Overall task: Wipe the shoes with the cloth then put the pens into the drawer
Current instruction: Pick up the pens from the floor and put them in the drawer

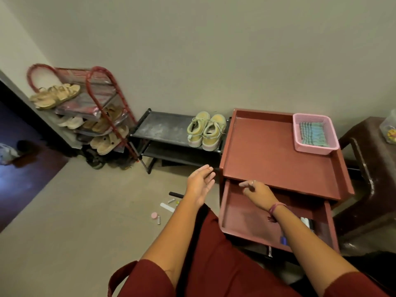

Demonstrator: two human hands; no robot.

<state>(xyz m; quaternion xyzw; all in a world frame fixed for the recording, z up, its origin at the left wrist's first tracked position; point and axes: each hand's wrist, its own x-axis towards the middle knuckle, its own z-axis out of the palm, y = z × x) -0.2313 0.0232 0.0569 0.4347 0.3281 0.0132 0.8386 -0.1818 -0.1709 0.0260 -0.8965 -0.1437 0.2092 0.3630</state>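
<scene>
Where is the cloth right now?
The cloth lies in the pink basket at the far right corner of the red cabinet's top, right of the shoes.

red shoe rack (100, 108), sandals (55, 96), pink basket (314, 150)

No legible text, label, brand or number is showing anywhere. The yellow print on the container (389, 130) at three o'clock is reading too blurred.

Glossy plastic drawer (246, 221), woven cloth (313, 133), pink plastic basket (300, 144)
</scene>
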